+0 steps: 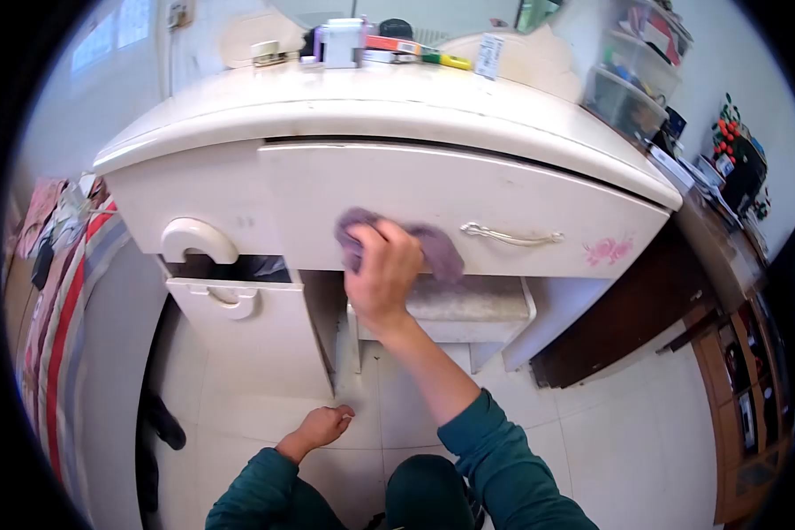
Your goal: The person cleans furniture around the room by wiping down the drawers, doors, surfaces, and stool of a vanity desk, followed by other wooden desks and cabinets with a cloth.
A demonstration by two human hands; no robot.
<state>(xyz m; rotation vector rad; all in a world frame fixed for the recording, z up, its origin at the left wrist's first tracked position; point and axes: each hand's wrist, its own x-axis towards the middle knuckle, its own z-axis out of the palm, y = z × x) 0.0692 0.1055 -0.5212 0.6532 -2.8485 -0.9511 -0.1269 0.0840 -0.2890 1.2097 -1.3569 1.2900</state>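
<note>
My right hand (382,276) is closed around a purple cloth (439,252) and presses it against the front of a wide white drawer (327,190), left of its curved metal handle (511,234). Part of the cloth hangs out to the right of the fingers. Low above the tiled floor, my left hand (322,427) is held by my knee with its fingers curled in, and nothing shows in it. The drawer belongs to a white dressing table (375,106). At its left, a cabinet door (252,331) is tilted partly open, showing dark contents.
Beneath the drawer stands a pale stool (464,305). A white box (340,42) and other small items line the tabletop's back. Clear plastic drawers (623,102) stand at the right, above dark wooden furniture (623,318). A bed with a striped cover (75,300) lies left.
</note>
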